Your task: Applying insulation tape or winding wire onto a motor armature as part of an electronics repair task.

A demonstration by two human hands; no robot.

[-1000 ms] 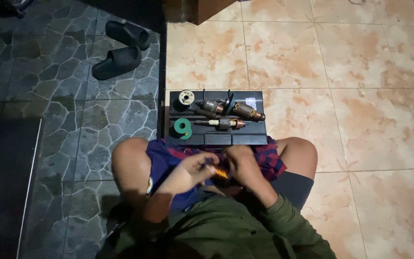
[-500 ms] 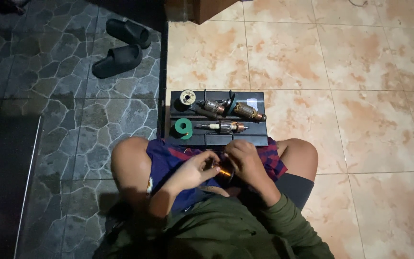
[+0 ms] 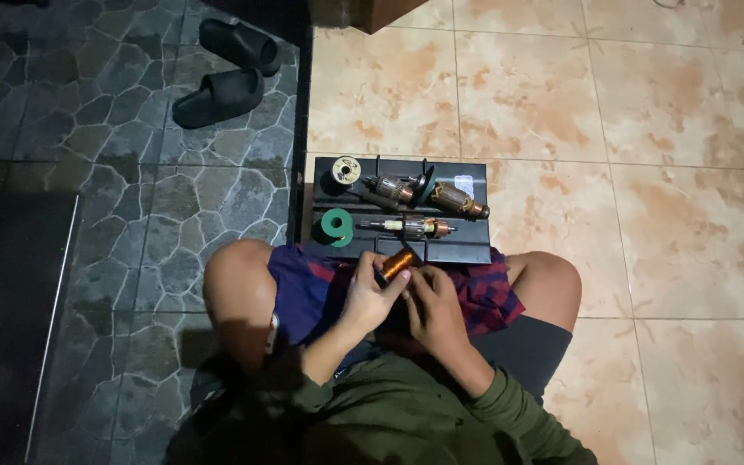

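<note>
Both hands met over the lap, close together, each closed on the same small copper coil (image 3: 399,263); the left hand (image 3: 370,297) gripped it from below and to the left, fingers curled round its dark end, while the right hand (image 3: 432,306) held it from the right side, fingertips touching the copper winding; the coil sat tilted, its bright orange end up and away from the body, just short of the near edge of the black tray (image 3: 475,245); the tray lay flat on the tiled floor (image 3: 647,172), directly beyond the knees; on the tray, at its far left corner, stood a small spool (image 3: 345,169) with a pale face; nearer on the left side of the tray was a green roll of tape (image 3: 336,228); across the middle of the tray lay a motor rotor (image 3: 411,227) on its side, shaft pointing left; behind it, toward the far edge of the tray, two more rotors (image 3: 424,191) lay at slight angles, nearly touching each other; left of the tray the floor changed to dark stone paving (image 3: 131,215); on that paving, well beyond the tray's far left corner, sat a pair of black sandals (image 3: 226,73), side by side.
</note>
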